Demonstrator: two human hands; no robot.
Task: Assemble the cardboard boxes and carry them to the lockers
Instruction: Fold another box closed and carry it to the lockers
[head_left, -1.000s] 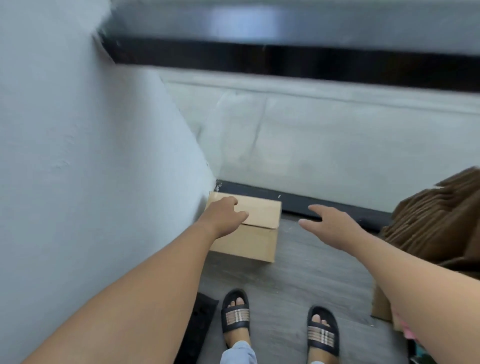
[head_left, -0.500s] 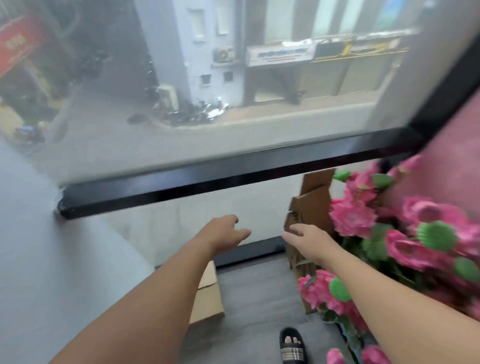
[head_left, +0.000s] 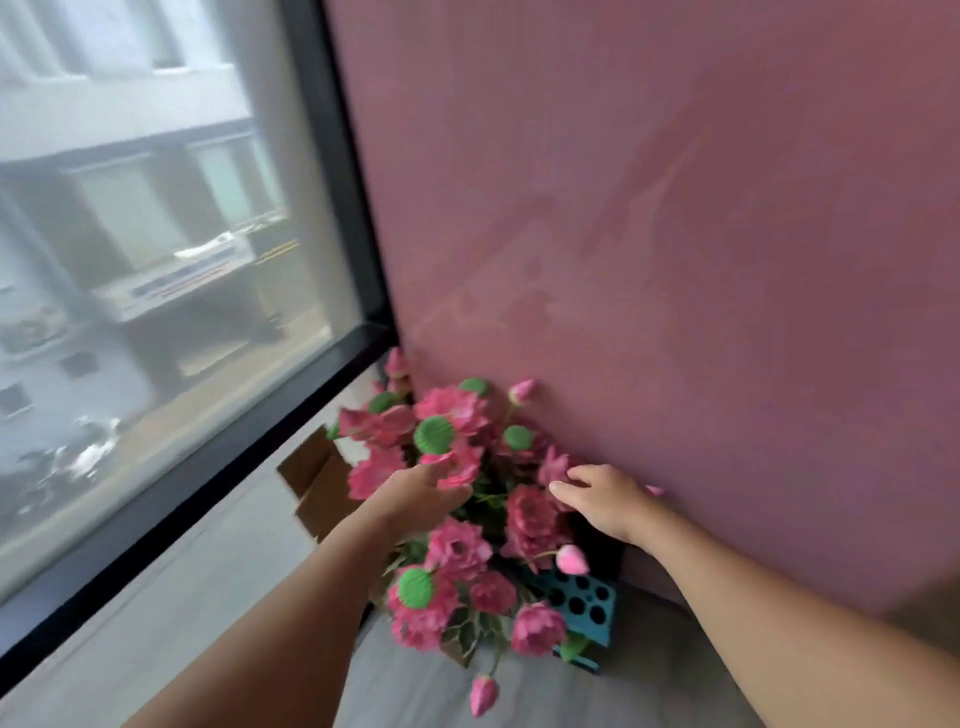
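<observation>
Brown cardboard (head_left: 317, 480) stands on edge by the low wall under the window, partly hidden behind pink artificial flowers (head_left: 457, 519). My left hand (head_left: 415, 499) reaches out over the flowers with loosely curved fingers and holds nothing. My right hand (head_left: 602, 499) is stretched out to its right, close to the pink wall, fingers relaxed and empty. The assembled box from before is out of view.
A pink wall (head_left: 675, 260) fills the right. A large window with a black frame (head_left: 343, 208) fills the left, above a grey ledge (head_left: 182, 571). A teal holder with round holes (head_left: 582, 603) sits among the flowers on the grey floor.
My view has swung up and to the right, from the box in the left corner to the flowers by the pink wall. Both hands moved right with it, still empty.
</observation>
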